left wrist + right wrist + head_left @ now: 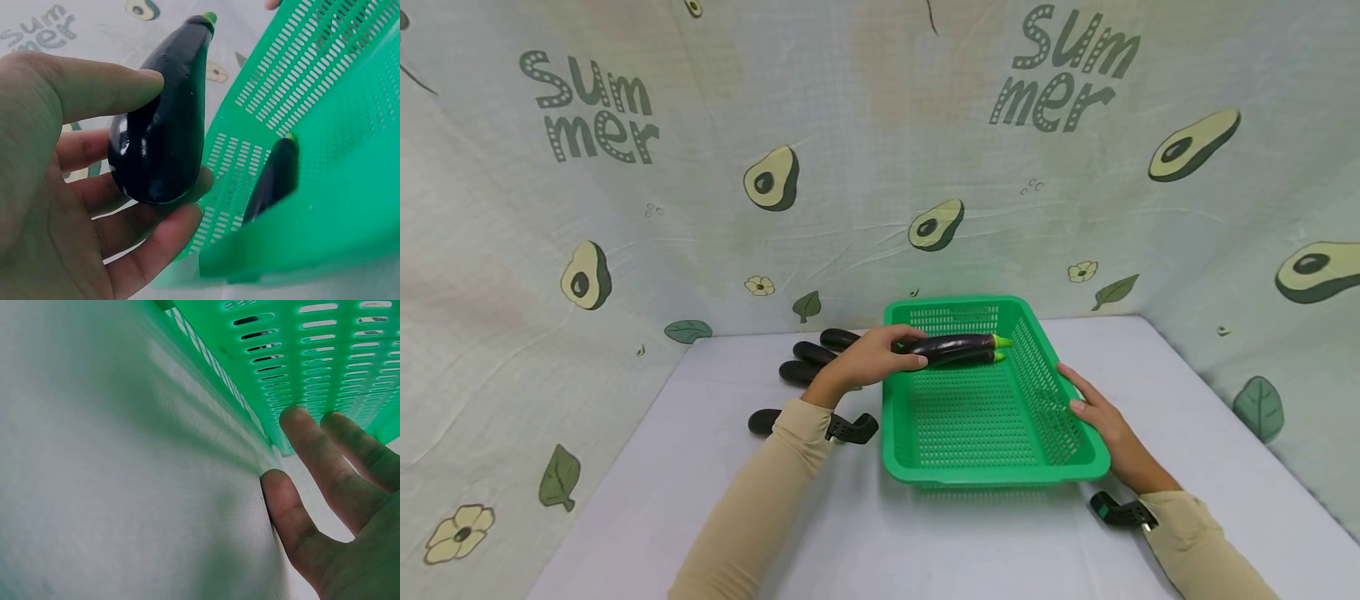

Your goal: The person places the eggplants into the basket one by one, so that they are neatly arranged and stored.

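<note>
A dark purple eggplant (958, 343) with a green stem end is gripped by my left hand (880, 354) over the back left of a green slotted plastic basket (970, 477). In the left wrist view, my thumb lies along one side of this eggplant (165, 125) and the fingers reach round its fat end. Inside the basket lies a second eggplant (275, 175), just below the held one in the head view. My right hand (1101, 417) holds the basket's right side, thumb at the rim. Its other fingers (325, 469) spread along the slotted outer wall.
Several more eggplants (797, 372) lie on the white tabletop (700, 483) left of the basket, partly covered by my left forearm. Behind the table hangs a pale cloth (850, 275) printed with avocados and leaves. Each wrist wears a black strap (1123, 510).
</note>
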A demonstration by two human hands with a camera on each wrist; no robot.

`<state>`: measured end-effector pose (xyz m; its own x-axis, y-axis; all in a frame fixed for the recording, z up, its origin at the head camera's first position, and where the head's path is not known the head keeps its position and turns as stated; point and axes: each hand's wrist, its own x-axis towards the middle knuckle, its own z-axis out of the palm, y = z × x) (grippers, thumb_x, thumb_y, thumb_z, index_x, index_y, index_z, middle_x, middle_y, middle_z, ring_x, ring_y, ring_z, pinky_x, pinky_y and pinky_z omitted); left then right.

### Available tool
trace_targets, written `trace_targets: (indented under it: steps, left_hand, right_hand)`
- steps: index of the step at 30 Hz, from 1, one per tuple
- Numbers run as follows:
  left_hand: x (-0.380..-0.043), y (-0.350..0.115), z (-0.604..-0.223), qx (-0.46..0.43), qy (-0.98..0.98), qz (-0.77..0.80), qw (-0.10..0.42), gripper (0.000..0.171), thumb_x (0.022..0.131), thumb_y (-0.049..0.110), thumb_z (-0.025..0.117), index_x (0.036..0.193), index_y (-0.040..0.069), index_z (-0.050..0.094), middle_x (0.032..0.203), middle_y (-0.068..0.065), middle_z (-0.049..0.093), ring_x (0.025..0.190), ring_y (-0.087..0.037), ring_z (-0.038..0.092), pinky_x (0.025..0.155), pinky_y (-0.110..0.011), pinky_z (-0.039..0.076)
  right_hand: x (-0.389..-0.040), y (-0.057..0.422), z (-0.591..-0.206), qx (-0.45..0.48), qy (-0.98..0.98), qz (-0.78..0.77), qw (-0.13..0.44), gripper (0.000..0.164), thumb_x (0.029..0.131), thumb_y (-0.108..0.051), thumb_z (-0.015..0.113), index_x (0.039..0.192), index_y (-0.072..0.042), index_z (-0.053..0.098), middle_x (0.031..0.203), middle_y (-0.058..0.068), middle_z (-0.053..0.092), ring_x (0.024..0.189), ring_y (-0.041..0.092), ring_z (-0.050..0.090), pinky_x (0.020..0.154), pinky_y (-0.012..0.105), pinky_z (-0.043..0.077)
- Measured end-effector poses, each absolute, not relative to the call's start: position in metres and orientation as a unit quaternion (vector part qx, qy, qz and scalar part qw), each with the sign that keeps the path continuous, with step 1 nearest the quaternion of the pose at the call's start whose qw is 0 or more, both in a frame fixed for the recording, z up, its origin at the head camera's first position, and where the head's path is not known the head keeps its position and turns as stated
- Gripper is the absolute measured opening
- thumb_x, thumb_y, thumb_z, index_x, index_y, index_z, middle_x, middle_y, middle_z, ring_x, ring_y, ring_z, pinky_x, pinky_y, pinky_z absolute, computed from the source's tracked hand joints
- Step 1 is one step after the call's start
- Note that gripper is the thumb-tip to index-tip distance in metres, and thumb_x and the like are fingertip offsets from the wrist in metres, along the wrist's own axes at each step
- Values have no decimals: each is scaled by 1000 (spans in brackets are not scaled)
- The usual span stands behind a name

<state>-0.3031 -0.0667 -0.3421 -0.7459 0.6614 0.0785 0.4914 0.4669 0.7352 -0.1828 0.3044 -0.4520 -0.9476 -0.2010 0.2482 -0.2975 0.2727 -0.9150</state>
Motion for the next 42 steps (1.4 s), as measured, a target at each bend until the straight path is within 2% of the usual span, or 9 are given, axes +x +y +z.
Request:
trace_targets:
  steps: [6,12,19,36,42]
  left_hand:
    - [-309,-56,-341,332,858,374,119,49,98,37,65,143,19,56,139,-1,55,127,-19,52,100,-42,47]
    - [-318,-46,-341,317,857,382,136,48,98,34,65,142,16,56,139,-5,55,128,-22,51,100,-43,47]
    - [-328,-32,-342,309,866,372,131,47,98,30,67,141,13,58,133,-7,58,122,-23,55,97,-42,48]
    - [-348,-9,-357,288,879,353,142,47,96,29,69,139,11,60,137,-9,57,120,-25,57,90,-37,52]
    - [-352,1,-362,298,896,301,133,45,96,29,69,137,10,62,136,-9,59,119,-25,58,93,-39,50]
  right_hand:
    - [-183,304,-453,153,-799,580,45,54,111,-27,30,163,-24,15,160,27,14,115,9,46,87,19,43]
    - [-184,305,-454,151,-798,581,44,54,111,-27,31,163,-24,15,160,26,15,115,10,46,87,19,44]
    - [-184,306,-454,153,-801,578,46,54,111,-27,30,163,-25,15,161,25,13,119,11,42,88,18,41]
    - [-185,305,-454,147,-801,579,39,55,111,-28,31,163,-25,15,162,23,14,119,13,43,88,19,42]
    - [-184,306,-455,143,-804,575,44,54,110,-29,31,163,-25,16,161,23,15,119,12,44,88,18,42]
